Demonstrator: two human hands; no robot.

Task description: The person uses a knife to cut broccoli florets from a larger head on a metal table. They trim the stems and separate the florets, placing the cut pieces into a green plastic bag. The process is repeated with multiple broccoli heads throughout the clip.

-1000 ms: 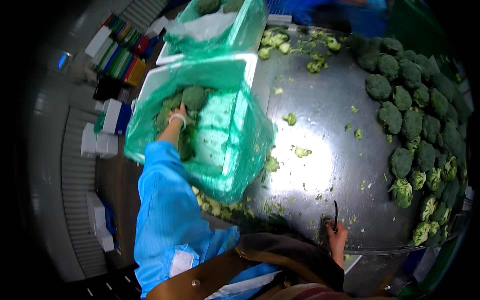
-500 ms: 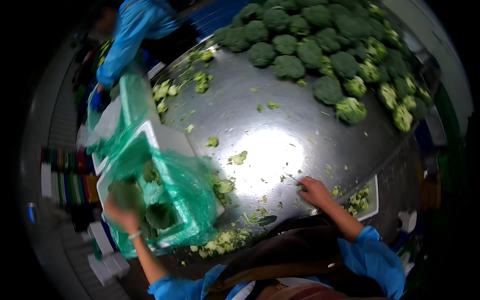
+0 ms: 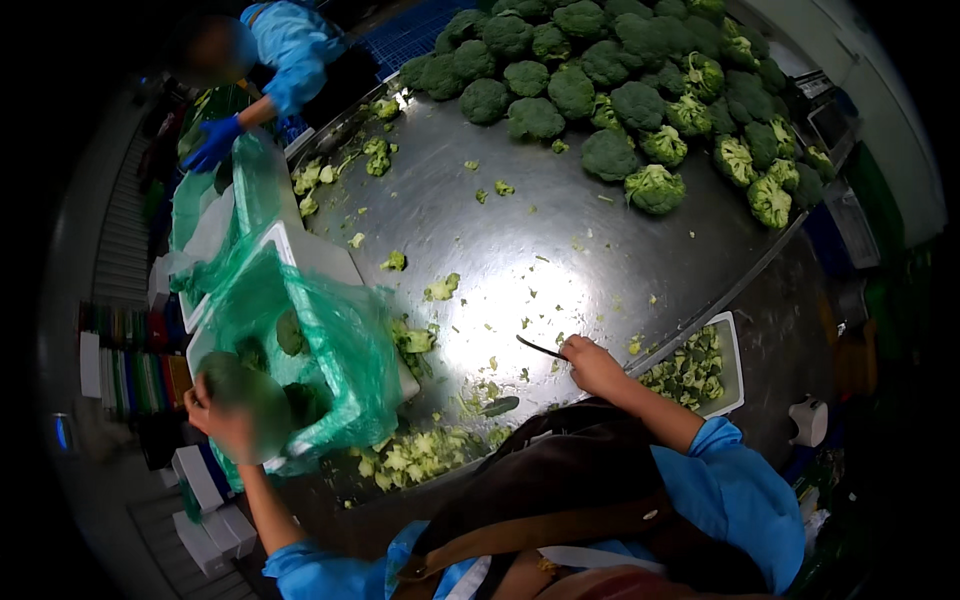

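Note:
My left hand (image 3: pixel 215 420) grips a broccoli head (image 3: pixel 240 390), partly blurred, at the near side of a white foam box (image 3: pixel 326 256) lined with green plastic film (image 3: pixel 355 370). Other broccoli heads (image 3: pixel 290 332) lie in that box. On the right, my right hand (image 3: pixel 590 365) is closed on a knife (image 3: pixel 535 346), its thin dark blade pointing left over the steel table (image 3: pixel 650 270). Trimmed florets and leaf scraps (image 3: pixel 420 455) are scattered along the table's near edge and left side.
A heap of broccoli (image 3: pixel 610 60) covers the table's back right. At back left a co-worker in blue (image 3: pixel 290 45) reaches a blue-gloved hand (image 3: pixel 215 140) over another lined box (image 3: pixel 190 230). A white crate of trimmings (image 3: pixel 695 365) sits below the right edge. Stacked coloured crates (image 3: pixel 140 380) stand left.
The view has swung round, showing more of the heap and the co-worker. My left hand has shifted within the near box, and my right hand with the knife has come up over the table.

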